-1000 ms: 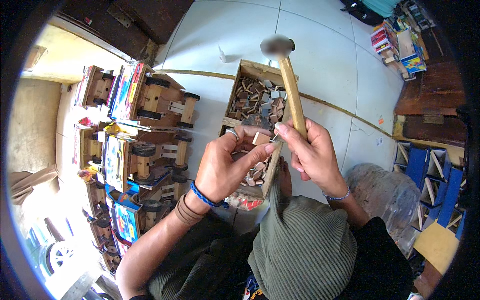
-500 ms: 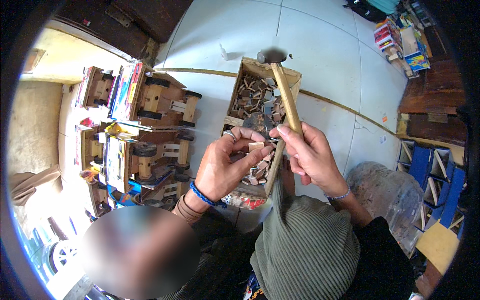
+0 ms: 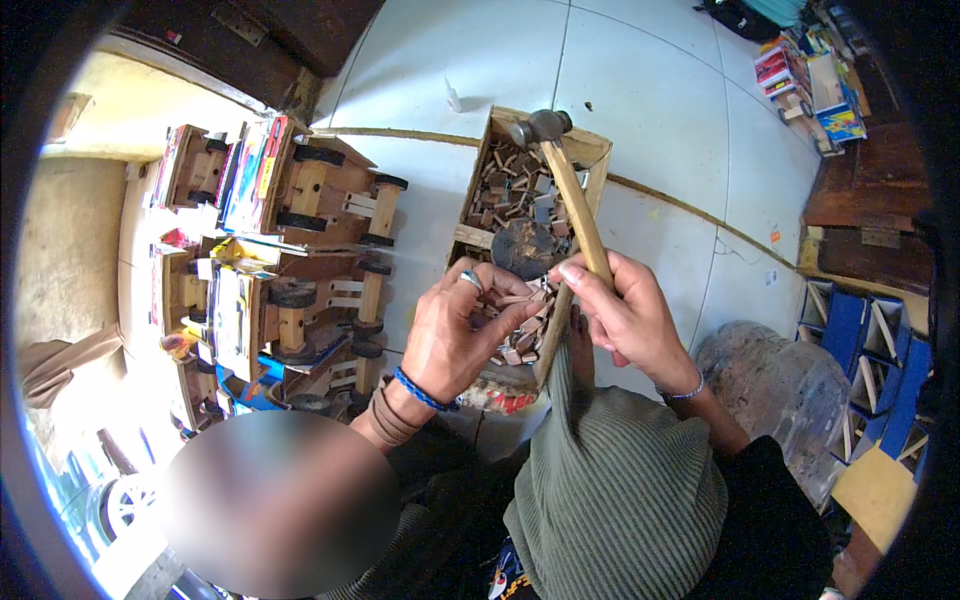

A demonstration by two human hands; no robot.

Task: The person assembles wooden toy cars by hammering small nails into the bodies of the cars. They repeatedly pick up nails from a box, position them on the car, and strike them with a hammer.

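My right hand is closed around the handle of a hammer, whose dark metal head points away from me over a long wooden box. Its thumb and forefinger also pinch together at the tip, perhaps on something tiny. My left hand, wearing a ring and a blue braided bracelet, grips a small wooden block between thumb and fingers, partly hidden by them. Between the hands and the hammer head sits a dark round block, its top scarred. Many small wood pieces fill the box around it.
Wooden toy trucks with black wheels are stacked on their sides at left. A small white bottle stands on the tiled floor beyond the box. At right are a cloudy plastic container and blue wooden frames.
My left hand has shifted slightly right and down, and the block in it has turned. More of the dark round block shows. The hammer stays in my right hand.
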